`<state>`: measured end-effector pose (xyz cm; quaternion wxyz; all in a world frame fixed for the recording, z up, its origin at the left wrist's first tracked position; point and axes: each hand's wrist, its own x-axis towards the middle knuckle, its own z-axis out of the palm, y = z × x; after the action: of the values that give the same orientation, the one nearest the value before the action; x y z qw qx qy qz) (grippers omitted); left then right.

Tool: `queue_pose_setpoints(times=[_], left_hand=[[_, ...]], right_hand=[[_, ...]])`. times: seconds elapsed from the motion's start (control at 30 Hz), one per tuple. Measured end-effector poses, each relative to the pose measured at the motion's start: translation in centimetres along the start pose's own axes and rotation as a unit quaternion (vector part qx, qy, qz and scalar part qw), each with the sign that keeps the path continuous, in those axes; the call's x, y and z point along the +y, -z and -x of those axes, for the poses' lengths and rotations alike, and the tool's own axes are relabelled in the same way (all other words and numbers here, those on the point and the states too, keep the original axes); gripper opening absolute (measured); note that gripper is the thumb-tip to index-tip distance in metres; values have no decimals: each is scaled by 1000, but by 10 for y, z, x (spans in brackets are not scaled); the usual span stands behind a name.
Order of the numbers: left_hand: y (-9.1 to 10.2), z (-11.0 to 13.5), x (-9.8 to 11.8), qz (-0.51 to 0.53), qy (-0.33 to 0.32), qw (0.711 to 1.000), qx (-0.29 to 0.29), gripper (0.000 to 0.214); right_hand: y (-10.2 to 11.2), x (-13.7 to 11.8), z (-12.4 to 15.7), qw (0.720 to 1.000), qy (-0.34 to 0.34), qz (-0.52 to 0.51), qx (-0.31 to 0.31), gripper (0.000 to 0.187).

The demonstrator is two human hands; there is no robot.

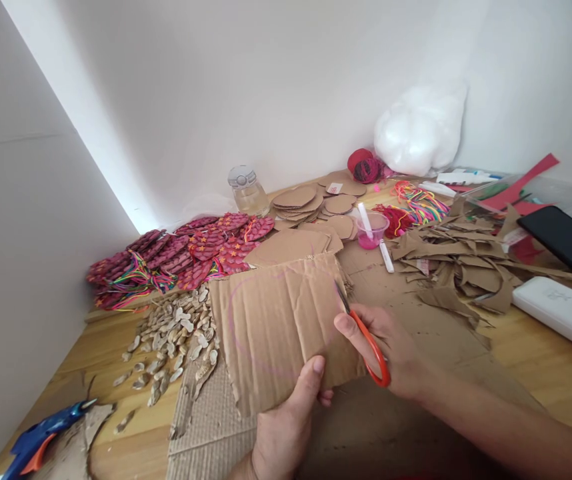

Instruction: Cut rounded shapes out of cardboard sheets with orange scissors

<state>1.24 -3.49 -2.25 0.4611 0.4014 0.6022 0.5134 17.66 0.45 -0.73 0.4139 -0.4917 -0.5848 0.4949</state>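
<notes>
My left hand [293, 417] grips the lower edge of a squarish piece of corrugated cardboard [276, 327], thumb on top and fingers beneath. A faint pink curved outline is drawn on the cardboard. In my right hand [386, 347] are scissors [373, 353] with orange handles. Their dark blades point up and lie at the cardboard's right edge; whether they are cutting into it I cannot tell. The piece is held tilted above a larger cardboard sheet [416, 427].
Peanut shells [181, 333] lie to the left, near a blue glue gun [49, 430]. Decorated red pieces [216, 243], a glass jar [249, 190] and cardboard rounds [296, 200] stand behind. At right are cardboard scraps [466, 260], a pink cup [372, 230], a phone [566, 243] and a white case [561, 313].
</notes>
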Motion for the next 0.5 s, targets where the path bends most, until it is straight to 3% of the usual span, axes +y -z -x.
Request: queue_pose_setpoints(times=[0.5], left_hand=[[5,-3,-5,15,24,999,-39,37]], right_hand=[[-2,1,1,1000,-5,13,20,45]])
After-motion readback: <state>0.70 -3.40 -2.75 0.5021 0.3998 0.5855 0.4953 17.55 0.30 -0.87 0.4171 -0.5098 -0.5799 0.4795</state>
